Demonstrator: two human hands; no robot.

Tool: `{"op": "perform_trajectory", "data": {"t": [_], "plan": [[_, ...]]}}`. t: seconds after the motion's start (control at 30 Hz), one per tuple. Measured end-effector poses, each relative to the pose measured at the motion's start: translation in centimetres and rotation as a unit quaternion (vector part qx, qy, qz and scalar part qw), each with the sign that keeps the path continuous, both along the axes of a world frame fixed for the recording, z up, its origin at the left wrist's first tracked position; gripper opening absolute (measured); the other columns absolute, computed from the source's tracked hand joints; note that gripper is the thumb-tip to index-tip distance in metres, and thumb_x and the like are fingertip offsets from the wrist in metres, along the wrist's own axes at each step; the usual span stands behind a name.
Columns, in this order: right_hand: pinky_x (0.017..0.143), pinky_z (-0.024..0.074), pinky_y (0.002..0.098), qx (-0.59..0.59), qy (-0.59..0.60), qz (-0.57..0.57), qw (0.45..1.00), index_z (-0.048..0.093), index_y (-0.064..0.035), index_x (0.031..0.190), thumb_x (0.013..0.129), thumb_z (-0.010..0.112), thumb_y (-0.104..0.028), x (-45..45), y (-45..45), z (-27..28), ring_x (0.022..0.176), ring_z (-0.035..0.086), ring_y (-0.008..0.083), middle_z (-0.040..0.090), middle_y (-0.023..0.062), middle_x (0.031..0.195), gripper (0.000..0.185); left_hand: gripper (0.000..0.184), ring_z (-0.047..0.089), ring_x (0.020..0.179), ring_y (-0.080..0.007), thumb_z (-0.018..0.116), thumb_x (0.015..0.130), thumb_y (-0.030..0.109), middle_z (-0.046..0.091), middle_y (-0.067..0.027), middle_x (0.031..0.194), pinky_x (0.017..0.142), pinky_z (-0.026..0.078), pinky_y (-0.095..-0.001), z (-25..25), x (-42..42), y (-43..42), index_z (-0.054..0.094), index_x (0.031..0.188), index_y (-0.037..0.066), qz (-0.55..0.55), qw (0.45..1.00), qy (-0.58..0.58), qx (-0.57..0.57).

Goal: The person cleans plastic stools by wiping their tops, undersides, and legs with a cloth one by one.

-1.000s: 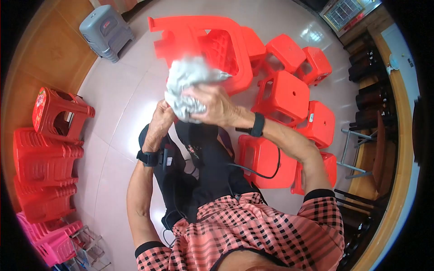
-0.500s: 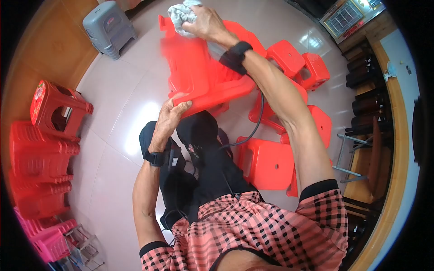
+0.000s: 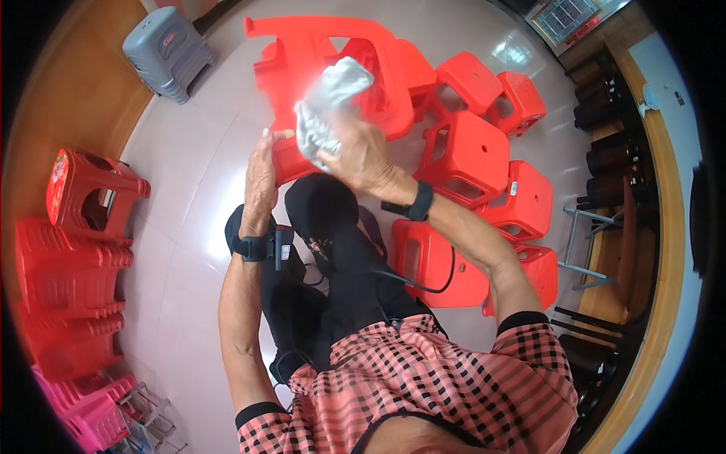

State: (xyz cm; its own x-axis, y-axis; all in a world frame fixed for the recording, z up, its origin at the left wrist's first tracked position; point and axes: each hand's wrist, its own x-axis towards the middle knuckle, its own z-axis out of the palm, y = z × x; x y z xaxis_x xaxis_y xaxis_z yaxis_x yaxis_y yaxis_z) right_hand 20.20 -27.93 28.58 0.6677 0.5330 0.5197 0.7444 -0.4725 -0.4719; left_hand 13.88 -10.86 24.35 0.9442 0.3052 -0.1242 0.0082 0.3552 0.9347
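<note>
A red plastic stool (image 3: 398, 94) is tipped on its side in front of my knees, its legs and open underside showing. My left hand (image 3: 260, 178) grips its near left edge, the thumb over the rim. In my right hand (image 3: 361, 155) is a crumpled whitish cloth (image 3: 318, 129), bunched over the near part of the stool. The cloth and the right fingers are partly blurred. The cloth hides some of the stool behind it.
Several red stools, one nearby (image 3: 473, 151), stand upright on the tiled floor to the right. Stacked red stools (image 3: 68, 265) line the left wall, with pink ones (image 3: 91, 412) below. A grey stool stack (image 3: 168, 53) stands at upper left. A cable (image 3: 423, 289) hangs near my right leg.
My right hand has drawn the cloth back from the stool's far end towards me. The stool has turned, showing its underside. My left hand has shifted slightly left and stays on the edge.
</note>
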Motion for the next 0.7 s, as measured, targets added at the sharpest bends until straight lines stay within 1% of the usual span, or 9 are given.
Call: {"op": "perform_trajectory", "data": {"t": [0.1,0.13,0.2,0.33,0.37,0.47,0.53,0.57,0.7], "plan": [[0.065,0.0524,0.0423,0.025,0.003,0.034,0.999,0.056,-0.0026,0.105,0.069,0.077,-0.018,-1.8,0.7,-0.7,0.078,0.064,0.0336,0.060,0.0161,0.090,0.045,0.060,0.063,0.085,-0.0187,0.038,0.098,0.052,0.064,-0.0117,0.100,0.078,0.053,-0.0312,0.6,0.3,-0.4,0.061,0.111,-0.002,0.031,0.999,0.042,0.003],[0.065,0.0525,0.0406,0.033,0.001,0.053,0.998,0.058,-0.0026,0.106,0.070,0.076,-0.016,-2.5,0.9,-0.5,0.078,0.064,0.0325,0.060,0.0154,0.090,0.043,0.063,0.063,0.087,-0.0177,0.038,0.097,0.055,0.064,-0.0110,0.099,0.077,0.052,-0.0300,-1.4,1.0,0.4,0.060,0.113,-0.001,0.042,0.998,0.045,0.002],[0.062,0.0525,0.0395,0.004,-0.025,0.100,0.995,0.057,0.0007,0.109,0.069,0.077,-0.016,-3.1,1.5,-0.5,0.076,0.064,0.0316,0.058,0.0156,0.089,0.048,0.065,0.062,0.087,-0.0163,0.038,0.096,0.057,0.063,-0.0098,0.099,0.076,0.051,-0.0288,-1.7,1.1,1.3,0.059,0.115,-0.001,0.011,0.998,0.063,-0.019],[0.058,0.0517,0.0390,-0.008,-0.064,0.132,0.989,0.058,0.0022,0.110,0.068,0.077,-0.016,-2.4,2.0,-0.6,0.076,0.063,0.0305,0.055,0.0174,0.088,0.050,0.066,0.062,0.084,-0.0156,0.038,0.096,0.059,0.063,-0.0080,0.095,0.074,0.051,-0.0277,-0.3,0.7,0.1,0.059,0.114,-0.001,0.036,0.999,-0.002,-0.028],[0.052,0.0510,0.0385,0.009,-0.104,0.128,0.986,0.058,-0.0009,0.100,0.072,0.072,-0.016,-2.0,1.6,-0.8,0.069,0.064,0.0298,0.056,0.0155,0.080,0.034,0.065,0.062,0.084,-0.0156,0.038,0.096,0.058,0.063,-0.0079,0.094,0.075,0.051,-0.0280,0.5,0.5,-0.8,0.059,0.114,-0.001,0.042,0.998,-0.011,-0.035],[0.051,0.0507,0.0379,-0.048,-0.107,0.102,0.988,0.060,-0.0029,0.102,0.075,0.070,-0.019,-0.5,-0.6,-1.2,0.068,0.064,0.0291,0.055,0.0149,0.078,0.034,0.066,0.063,0.088,-0.0175,0.039,0.096,0.057,0.064,-0.0090,0.099,0.080,0.051,-0.0305,-1.7,0.4,0.7,0.057,0.117,-0.003,-0.009,1.000,-0.006,0.019],[0.053,0.0516,0.0383,-0.045,-0.068,0.086,0.993,0.061,-0.0073,0.107,0.076,0.071,-0.024,0.6,-2.7,-0.8,0.066,0.064,0.0301,0.056,0.0142,0.077,0.037,0.066,0.064,0.092,-0.0191,0.042,0.096,0.055,0.063,-0.0105,0.108,0.083,0.053,-0.0315,-0.9,-0.4,0.7,0.052,0.123,-0.004,-0.052,0.995,-0.011,0.087],[0.056,0.0522,0.0394,-0.035,-0.055,0.071,0.995,0.061,-0.0072,0.107,0.075,0.072,-0.024,1.5,-3.7,-1.4,0.068,0.064,0.0304,0.058,0.0144,0.079,0.037,0.051,0.063,0.085,-0.0146,0.054,0.094,0.045,0.067,-0.0078,0.096,0.080,0.050,-0.0271,-0.2,-0.3,-0.1,0.063,0.111,-0.002,-0.014,0.992,-0.034,0.118],[0.062,0.0535,0.0426,-0.022,-0.075,0.007,0.997,0.058,-0.0062,0.105,0.076,0.071,-0.023,4.9,-6.8,0.0,0.075,0.065,0.0311,0.062,0.0140,0.086,0.036,0.033,0.062,0.085,-0.0124,0.065,0.091,0.025,0.066,-0.0055,0.096,0.081,0.051,-0.0279,1.1,-0.5,-0.7,0.063,0.111,-0.002,-0.016,0.993,-0.007,0.119]]}}
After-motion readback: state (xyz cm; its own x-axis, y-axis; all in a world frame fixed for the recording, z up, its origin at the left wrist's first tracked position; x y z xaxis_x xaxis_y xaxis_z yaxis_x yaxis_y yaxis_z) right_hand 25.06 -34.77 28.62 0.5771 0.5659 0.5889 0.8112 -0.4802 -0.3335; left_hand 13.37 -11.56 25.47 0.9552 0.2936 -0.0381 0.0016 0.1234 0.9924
